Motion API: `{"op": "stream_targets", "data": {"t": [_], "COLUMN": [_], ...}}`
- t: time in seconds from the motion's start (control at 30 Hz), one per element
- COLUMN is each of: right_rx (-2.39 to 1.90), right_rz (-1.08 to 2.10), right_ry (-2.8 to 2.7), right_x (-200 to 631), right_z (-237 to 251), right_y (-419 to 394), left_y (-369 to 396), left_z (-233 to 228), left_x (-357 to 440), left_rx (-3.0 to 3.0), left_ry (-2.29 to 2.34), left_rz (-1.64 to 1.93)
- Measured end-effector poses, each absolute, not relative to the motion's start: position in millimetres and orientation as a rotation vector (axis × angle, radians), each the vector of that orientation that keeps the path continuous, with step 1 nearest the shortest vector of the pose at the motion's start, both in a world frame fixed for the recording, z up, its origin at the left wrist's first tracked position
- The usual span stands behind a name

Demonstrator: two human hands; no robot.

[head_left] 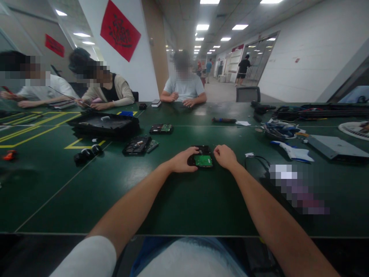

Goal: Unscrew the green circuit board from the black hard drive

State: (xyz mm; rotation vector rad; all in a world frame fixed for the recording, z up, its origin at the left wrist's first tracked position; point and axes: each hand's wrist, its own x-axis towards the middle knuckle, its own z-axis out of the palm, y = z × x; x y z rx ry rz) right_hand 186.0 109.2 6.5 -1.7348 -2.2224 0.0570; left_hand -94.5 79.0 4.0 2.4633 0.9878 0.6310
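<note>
Black hard drive with green circuit board facing up (201, 157) sits flat on the dark green table (178, 204), centre, near the front edge. Left hand (182, 159) is curled around the drive's left edge, fingers touching the casing. Right hand (225, 156) sits just right of the drive with fingers bunched together; can't tell if they pinch anything or touch the casing.

Risks, my read: board is exposed, so a slip could scrape it. Any small screws could roll off on the bare table.

Black loose cable (255, 159) just right of the drive could snag the right wrist.

Containers: large black open case (105, 125), far left of the drive, contents unclear. Second opened black drive (137, 145) lies left of it. Shallow dish of blue and white wires (278, 130) sits right and behind.
</note>
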Motion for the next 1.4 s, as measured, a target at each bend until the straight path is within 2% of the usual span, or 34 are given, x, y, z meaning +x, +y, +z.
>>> {"op": "stream_targets", "data": {"t": [0.5,0.83,1.4], "right_rx": [-1.607,-1.209,-1.368], "right_rz": [0.038,0.087,-0.007], "right_ry": [-2.192,-2.324,-2.493], "right_x": [191,167,147], "right_z": [7,28,36], "right_y": [111,87,69], "left_y": [66,66,67], "left_z": [2,2,2], "left_x": [-84,-82,-81], "left_rx": [2.453,2.429,2.441], "left_ry": [1.075,1.089,1.072], "left_rz": [0.685,0.712,0.727]}}
